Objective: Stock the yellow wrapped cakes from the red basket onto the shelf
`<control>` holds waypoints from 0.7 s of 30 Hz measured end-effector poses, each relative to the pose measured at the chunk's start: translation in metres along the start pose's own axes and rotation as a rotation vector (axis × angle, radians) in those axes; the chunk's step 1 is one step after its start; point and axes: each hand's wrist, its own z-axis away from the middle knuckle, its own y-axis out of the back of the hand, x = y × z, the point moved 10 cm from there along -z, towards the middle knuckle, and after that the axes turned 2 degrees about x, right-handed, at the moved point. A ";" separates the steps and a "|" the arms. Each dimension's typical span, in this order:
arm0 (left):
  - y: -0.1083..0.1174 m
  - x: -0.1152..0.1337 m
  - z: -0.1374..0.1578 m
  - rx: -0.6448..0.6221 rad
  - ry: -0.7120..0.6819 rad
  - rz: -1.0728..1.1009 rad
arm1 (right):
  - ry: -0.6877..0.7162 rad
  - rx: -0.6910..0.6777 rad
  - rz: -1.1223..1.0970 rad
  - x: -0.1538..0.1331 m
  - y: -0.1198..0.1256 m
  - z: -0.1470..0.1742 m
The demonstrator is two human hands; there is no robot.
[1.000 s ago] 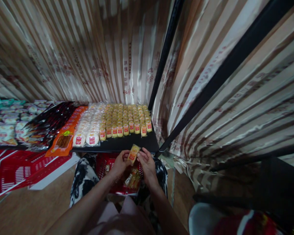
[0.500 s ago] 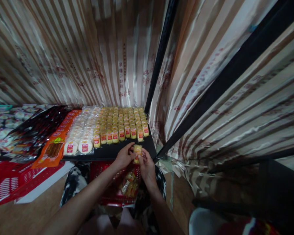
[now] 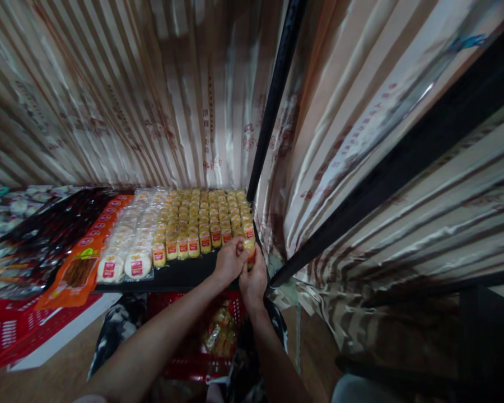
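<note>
Between my hands, at the right front corner of the display, is a small yellow wrapped snack cake (image 3: pixel 249 246). My right hand (image 3: pixel 254 277) grips it from the right and below. My left hand (image 3: pixel 231 260) has its fingers curled against the packet's left side and partly covers it. Just behind them stand close rows of the same yellow wrapped cakes (image 3: pixel 193 224), with red labels facing me on the front ones. My fingers hide part of the front row's right end.
White round packaged cakes (image 3: pixel 138 264), an orange snack bag (image 3: pixel 73 274) and dark shiny packets (image 3: pixel 46 229) lie leftward on the black shelf (image 3: pixel 185 274). A red basket (image 3: pixel 180 366) with yellow packets sits below. Black poles (image 3: pixel 273 101) and striped curtains (image 3: pixel 172 101) enclose the right and back.
Both hands have moved forward and slightly right with the wrapped cake, from over the shelf's front edge to the front row's right end. The view has shifted slightly.
</note>
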 end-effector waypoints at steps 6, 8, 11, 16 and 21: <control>0.006 -0.017 0.006 0.087 -0.033 -0.155 | -0.028 0.053 0.050 0.012 -0.005 -0.023; -0.002 -0.014 0.012 0.011 -0.147 -0.265 | -0.042 0.078 0.048 0.016 -0.005 -0.028; -0.011 -0.009 0.020 -0.024 -0.314 -0.468 | -0.056 0.078 0.039 0.023 -0.009 -0.035; -0.019 -0.017 0.012 0.034 -0.374 -0.703 | -0.074 0.049 0.012 0.034 -0.017 -0.038; -0.034 -0.034 0.006 -0.017 -0.414 -0.771 | -0.157 0.067 0.004 0.039 -0.014 -0.037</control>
